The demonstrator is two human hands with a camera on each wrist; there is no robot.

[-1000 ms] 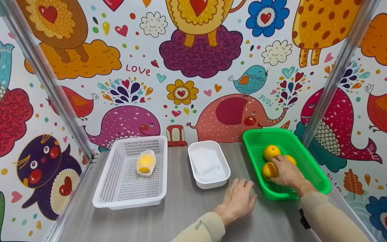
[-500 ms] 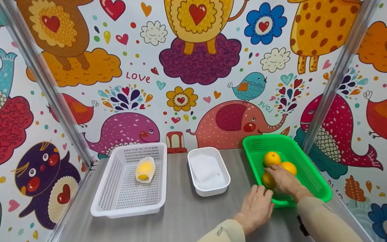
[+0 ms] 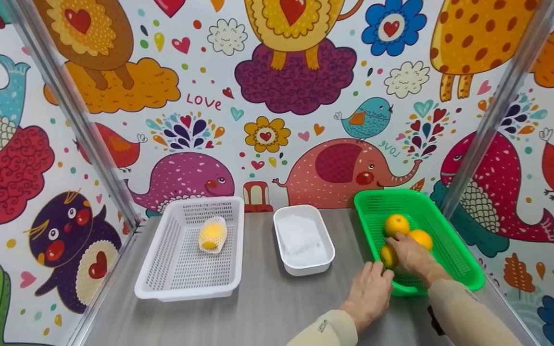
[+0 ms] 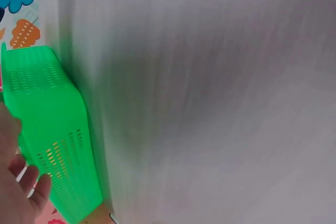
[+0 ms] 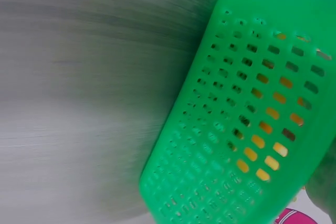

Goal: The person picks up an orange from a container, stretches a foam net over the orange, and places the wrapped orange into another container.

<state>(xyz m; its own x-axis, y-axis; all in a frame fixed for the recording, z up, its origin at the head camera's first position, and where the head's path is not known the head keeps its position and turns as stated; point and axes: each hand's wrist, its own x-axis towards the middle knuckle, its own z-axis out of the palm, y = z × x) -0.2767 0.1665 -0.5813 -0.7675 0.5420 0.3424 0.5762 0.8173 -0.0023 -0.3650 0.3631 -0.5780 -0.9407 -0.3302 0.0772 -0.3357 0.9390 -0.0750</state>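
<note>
In the head view, the green basket (image 3: 455, 240) at the right holds several oranges, one of them at the back (image 3: 396, 225). My right hand (image 3: 416, 257) reaches inside, its fingers curled on the front-left orange (image 3: 388, 256), which it partly covers. My left hand (image 3: 368, 293) is at the basket's near-left rim, fingers loosely bent and holding nothing. The left wrist view shows the left hand (image 4: 18, 182) close against the basket's outer wall (image 4: 58, 108). Through the slots of the basket (image 5: 210, 145), the right wrist view shows orange patches; the right fingers are hidden there.
A white basket (image 3: 143, 276) at the left holds a yellow fruit in a foam net (image 3: 213, 235). A small white tray (image 3: 303, 272) stands between the baskets on the grey table (image 3: 258, 312). Patterned walls with metal posts enclose the back and sides.
My left hand has moved right, from beside the small white tray to the green basket's rim. My right hand remains on the front-left orange, with slight shifts of its fingers.
</note>
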